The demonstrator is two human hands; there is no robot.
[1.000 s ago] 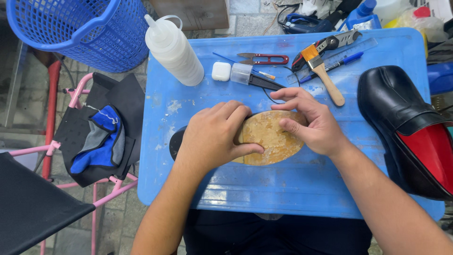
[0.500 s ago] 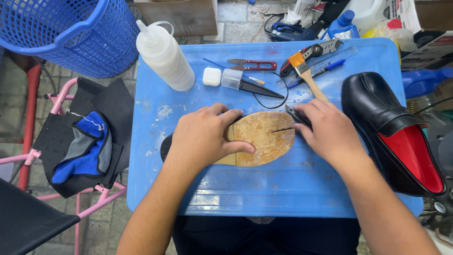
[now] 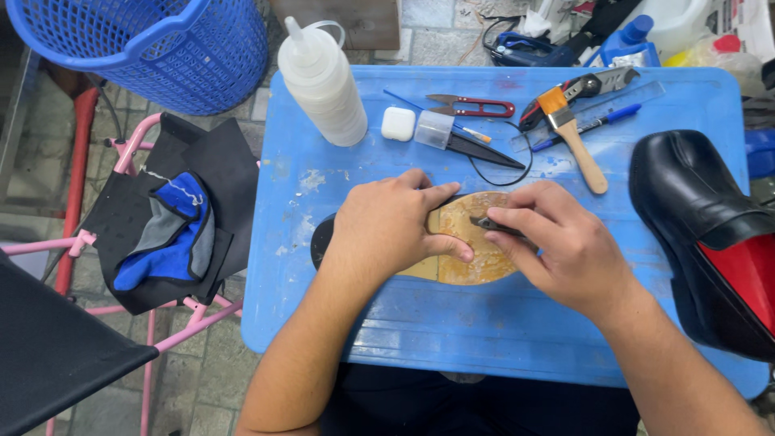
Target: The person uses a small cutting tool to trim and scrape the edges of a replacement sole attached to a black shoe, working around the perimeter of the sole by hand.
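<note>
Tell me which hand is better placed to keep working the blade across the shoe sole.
The right hand, probably: it already pinches the small dark blade with its tip on the tan sole. The left hand lies flat on the sole, pinning it to the blue table.

Blues, black and tan on the work table

A tan, mottled sole piece (image 3: 472, 242) is seen on a bright blue table (image 3: 517, 323) smeared with pale marks. A black shoe (image 3: 694, 210) with a red lining, a translucent white bottle (image 3: 324, 85), red-handled snips (image 3: 476, 104), an orange-banded brush (image 3: 573, 137) and a blue latticed basket (image 3: 137, 48) are shown.
</note>
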